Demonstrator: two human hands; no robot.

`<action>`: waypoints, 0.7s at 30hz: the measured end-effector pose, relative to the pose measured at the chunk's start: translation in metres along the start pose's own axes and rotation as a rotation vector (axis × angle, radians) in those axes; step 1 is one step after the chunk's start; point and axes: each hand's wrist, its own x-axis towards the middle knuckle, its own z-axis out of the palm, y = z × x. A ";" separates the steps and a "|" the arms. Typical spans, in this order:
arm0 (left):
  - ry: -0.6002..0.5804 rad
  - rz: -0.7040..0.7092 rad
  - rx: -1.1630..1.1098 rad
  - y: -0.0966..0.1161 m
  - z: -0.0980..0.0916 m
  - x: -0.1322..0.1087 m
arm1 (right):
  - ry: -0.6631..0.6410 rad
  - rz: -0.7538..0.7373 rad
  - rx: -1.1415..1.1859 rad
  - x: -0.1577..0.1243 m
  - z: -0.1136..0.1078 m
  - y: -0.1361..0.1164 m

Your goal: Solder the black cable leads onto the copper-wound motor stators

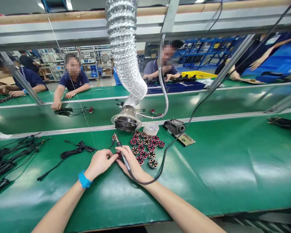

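My right hand [131,161] is closed around a soldering iron [121,150], its tip pointing up and away toward the fan. Its black cord [174,139] loops off to the right and rises. My left hand [99,163], with a blue wristband [84,179], pinches a small part I cannot make out, right beside the iron. Several round red-and-copper motor stators [145,145] lie in a cluster on the green bench [220,174] just beyond my right hand.
A silver flexible duct [126,64] with a fan inlet [126,123] hangs over the stators. A tape roll [150,128] and iron stand [176,127] sit behind them. Black cables [75,150] and a bundle [7,158] lie left. Other people work at the far benches.
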 end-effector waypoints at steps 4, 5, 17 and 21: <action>-0.045 -0.044 -0.073 -0.002 0.003 0.003 | -0.003 -0.005 0.015 -0.002 0.001 0.003; -0.074 -0.058 -0.130 -0.003 0.003 0.003 | -0.008 -0.002 0.018 -0.002 0.001 0.004; -0.031 -0.143 -0.451 -0.006 -0.012 0.002 | -0.034 0.008 0.041 -0.002 -0.004 0.001; -0.159 -0.147 -0.284 -0.013 -0.007 -0.002 | -0.042 0.025 0.048 -0.003 -0.003 0.004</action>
